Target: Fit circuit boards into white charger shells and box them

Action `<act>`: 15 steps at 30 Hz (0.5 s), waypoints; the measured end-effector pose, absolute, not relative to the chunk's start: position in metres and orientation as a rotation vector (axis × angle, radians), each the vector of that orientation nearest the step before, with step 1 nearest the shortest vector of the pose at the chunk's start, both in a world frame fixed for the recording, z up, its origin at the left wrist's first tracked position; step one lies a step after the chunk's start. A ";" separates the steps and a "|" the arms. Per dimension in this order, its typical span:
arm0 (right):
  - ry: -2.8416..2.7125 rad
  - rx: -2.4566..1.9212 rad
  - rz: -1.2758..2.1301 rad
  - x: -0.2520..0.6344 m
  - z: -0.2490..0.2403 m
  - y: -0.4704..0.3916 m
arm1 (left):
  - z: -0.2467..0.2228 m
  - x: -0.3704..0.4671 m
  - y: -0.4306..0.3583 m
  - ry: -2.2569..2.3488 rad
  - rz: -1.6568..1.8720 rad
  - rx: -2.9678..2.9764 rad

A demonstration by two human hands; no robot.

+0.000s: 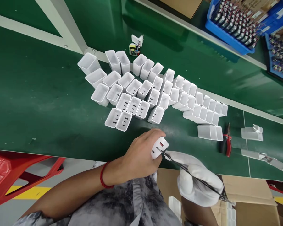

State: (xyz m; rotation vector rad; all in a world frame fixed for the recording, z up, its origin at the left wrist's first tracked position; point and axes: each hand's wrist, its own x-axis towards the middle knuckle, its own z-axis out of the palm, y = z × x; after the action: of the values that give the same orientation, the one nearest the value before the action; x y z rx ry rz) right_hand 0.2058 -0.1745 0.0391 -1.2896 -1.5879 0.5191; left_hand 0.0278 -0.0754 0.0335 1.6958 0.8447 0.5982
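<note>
My bare left hand point(141, 153) is wrapped round a white charger housing point(163, 143), its slotted face turned up and toward the right. A red port and dark slots show on that face. My right hand point(199, 179), in a white glove, is closed on thin dark tweezers point(185, 168). The tweezers' tips touch the housing's face at one of the slots. Just beyond my left hand, several open white housings point(124, 121) stand in uneven rows on the green table point(61, 125).
Red-handled pliers point(228, 144) lie at the right, beside white parts point(252, 133). A circuit board point(133, 50) sits behind the housings. Blue bins point(231, 34) stand on the upper shelf. Cardboard boxes point(250, 190) are below the front edge, and a red stool point(2, 172) is at the left.
</note>
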 end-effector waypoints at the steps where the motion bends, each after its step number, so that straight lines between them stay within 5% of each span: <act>1: -1.589 -1.307 0.518 0.207 0.039 -0.176 | 0.034 0.028 -0.075 0.849 0.589 1.697; 15: -1.798 -1.091 0.450 0.206 0.027 -0.172 | 0.039 0.025 -0.073 0.845 0.540 1.854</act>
State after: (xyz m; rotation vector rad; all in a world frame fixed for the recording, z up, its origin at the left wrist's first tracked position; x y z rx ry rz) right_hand 0.2062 -0.1718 0.0275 -1.0914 -1.7982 0.4502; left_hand 0.0250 -0.0733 0.0391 1.8537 0.8455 0.5396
